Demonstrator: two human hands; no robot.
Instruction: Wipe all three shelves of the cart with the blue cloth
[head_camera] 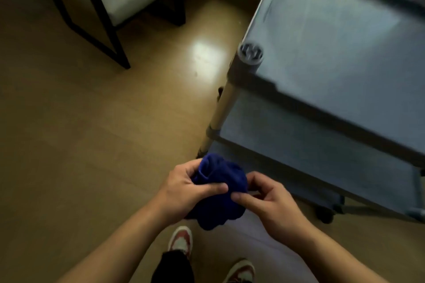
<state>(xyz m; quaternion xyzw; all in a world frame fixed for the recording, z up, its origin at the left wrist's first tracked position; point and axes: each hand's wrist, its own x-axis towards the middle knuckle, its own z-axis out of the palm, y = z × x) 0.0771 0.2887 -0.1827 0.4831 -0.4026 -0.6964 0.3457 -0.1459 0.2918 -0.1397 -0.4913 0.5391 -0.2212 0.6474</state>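
The blue cloth [220, 188] is looking soft and matt, the cart [333, 57] shelves are showing smooth grey plastic on shiny metal posts [219, 112], and the floor [92, 122] is gleaming glossy.

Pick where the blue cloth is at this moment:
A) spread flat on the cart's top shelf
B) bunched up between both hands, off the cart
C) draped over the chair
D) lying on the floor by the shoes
B: the blue cloth is bunched between the left hand and the right hand, held in front of the cart, touching no shelf.
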